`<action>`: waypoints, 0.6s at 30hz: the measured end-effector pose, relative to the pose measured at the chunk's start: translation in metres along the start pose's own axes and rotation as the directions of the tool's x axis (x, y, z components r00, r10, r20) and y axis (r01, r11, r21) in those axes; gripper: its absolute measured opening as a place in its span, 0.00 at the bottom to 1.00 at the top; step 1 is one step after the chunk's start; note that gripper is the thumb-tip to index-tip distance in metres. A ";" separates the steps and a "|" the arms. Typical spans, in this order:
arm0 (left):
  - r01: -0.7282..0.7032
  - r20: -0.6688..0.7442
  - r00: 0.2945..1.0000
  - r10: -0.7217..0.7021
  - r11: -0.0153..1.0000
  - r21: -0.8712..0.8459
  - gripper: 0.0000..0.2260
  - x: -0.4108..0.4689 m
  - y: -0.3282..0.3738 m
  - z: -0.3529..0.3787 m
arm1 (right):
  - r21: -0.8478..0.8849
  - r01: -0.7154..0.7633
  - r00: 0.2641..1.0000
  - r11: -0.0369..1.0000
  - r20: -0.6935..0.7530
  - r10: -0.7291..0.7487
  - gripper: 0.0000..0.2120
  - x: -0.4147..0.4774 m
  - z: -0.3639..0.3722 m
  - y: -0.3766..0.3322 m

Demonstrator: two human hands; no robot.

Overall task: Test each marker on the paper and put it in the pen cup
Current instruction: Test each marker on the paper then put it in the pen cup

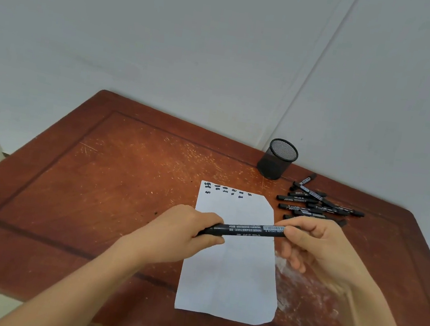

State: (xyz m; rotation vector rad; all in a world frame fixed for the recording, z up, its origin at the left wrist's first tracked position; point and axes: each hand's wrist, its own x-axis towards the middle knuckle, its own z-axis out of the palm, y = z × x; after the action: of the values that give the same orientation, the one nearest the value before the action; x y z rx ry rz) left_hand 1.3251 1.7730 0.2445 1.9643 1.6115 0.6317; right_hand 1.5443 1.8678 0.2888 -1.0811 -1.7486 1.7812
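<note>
A black marker lies level in the air above a white sheet of paper. My left hand is closed round its left end, where the cap is. My right hand pinches its right end between thumb and fingers. The paper carries several small black test marks along its far edge. A black mesh pen cup stands at the back of the table, beyond the paper; I see no marker standing up out of it. A pile of several black markers lies to the right of the cup.
The table is scratched red-brown wood, with its near edge just in front of my body. A white wall and its corner rise right behind the cup. A whitish scuffed patch marks the wood to the right of the paper.
</note>
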 end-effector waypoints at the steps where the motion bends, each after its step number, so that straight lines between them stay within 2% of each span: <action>1: -0.020 0.003 1.000 0.019 0.999 0.043 0.11 0.001 0.000 0.000 | 0.001 0.001 1.000 1.000 0.004 -0.001 0.34 0.001 -0.002 0.002; 4: -0.047 0.030 0.999 0.044 0.993 0.108 0.11 0.004 0.000 0.004 | 0.009 -0.015 1.000 1.000 0.009 0.015 0.36 0.002 -0.005 0.003; 6: -0.021 0.056 0.998 0.017 0.998 0.067 0.11 0.007 -0.001 0.008 | 0.037 -0.023 1.000 0.999 -0.009 0.023 0.37 0.003 -0.005 0.004; 8: 0.032 0.051 0.998 -0.029 0.997 -0.066 0.07 0.012 0.000 0.014 | 0.069 -0.001 0.998 0.998 -0.058 0.005 0.33 0.003 -0.003 0.002; 9: 0.055 0.036 0.998 -0.050 0.988 -0.147 0.06 0.015 0.002 0.017 | 0.079 0.012 0.996 0.997 -0.086 -0.005 0.27 0.003 -0.001 0.002; 11: 0.092 0.014 0.996 -0.092 0.946 -0.311 0.07 0.025 0.006 0.027 | 0.096 0.034 0.988 0.995 -0.151 -0.019 0.09 0.007 0.010 0.002; 12: 0.104 0.002 0.994 -0.112 0.919 -0.381 0.07 0.031 0.008 0.031 | 0.075 0.043 0.980 0.996 -0.199 -0.028 0.05 0.009 0.017 0.003; 15: 0.098 -0.057 0.988 -0.146 0.859 -0.503 0.04 0.044 0.011 0.040 | -0.058 0.032 0.967 0.998 -0.252 -0.046 0.09 0.020 0.032 0.012; 16: 0.093 -0.072 0.986 -0.153 0.845 -0.527 0.06 0.046 0.008 0.042 | -0.106 0.009 0.967 0.994 -0.252 -0.036 0.08 0.022 0.036 0.012; 18: 0.121 -0.048 0.982 -0.182 0.806 -0.579 0.17 0.051 0.001 0.045 | -0.162 -0.007 0.966 0.987 -0.255 -0.035 0.06 0.026 0.035 0.015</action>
State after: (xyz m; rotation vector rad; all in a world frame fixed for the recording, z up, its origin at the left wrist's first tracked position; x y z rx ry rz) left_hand 1.3646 1.8182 0.2125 1.3600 1.3959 1.0278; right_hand 1.5049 1.8633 0.2648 -1.2981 -1.7560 1.4344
